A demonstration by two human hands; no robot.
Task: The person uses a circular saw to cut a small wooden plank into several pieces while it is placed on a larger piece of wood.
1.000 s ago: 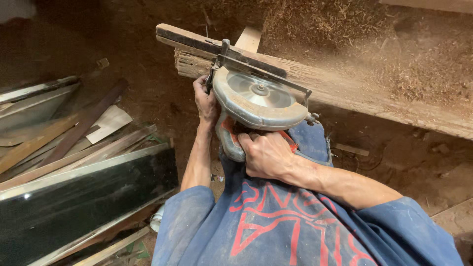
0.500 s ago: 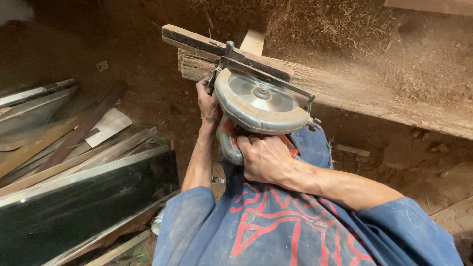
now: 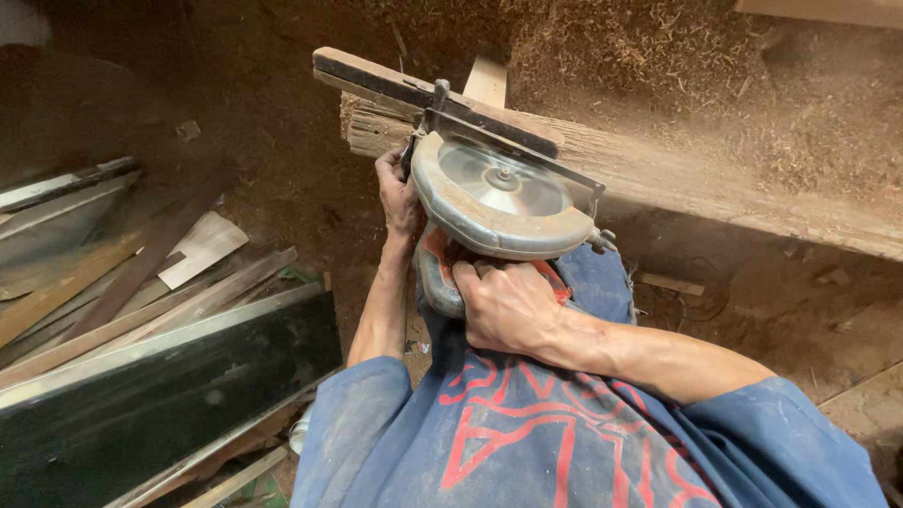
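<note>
At nine o'clock of the saw (image 3: 499,202), the left hand (image 3: 397,193) wraps its front edge beside the batten (image 3: 433,99), which lies across the beam (image 3: 658,179) at twelve. The right hand (image 3: 508,306), at six, is clenched on the rear handle. Cutting cleanly likely calls for a flat base, steady pressure, and fingers clear of the blade.

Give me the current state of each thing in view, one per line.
Circular saw: resting on the dark board, gripped by both hands.
Dark board: lying across the wooden beam.
Left hand: wrapped round the saw's front.
Right hand: closed on the rear handle.
Scrap boards: piled loosely on the ground.
Sawdust: heaped behind the beam.
</note>
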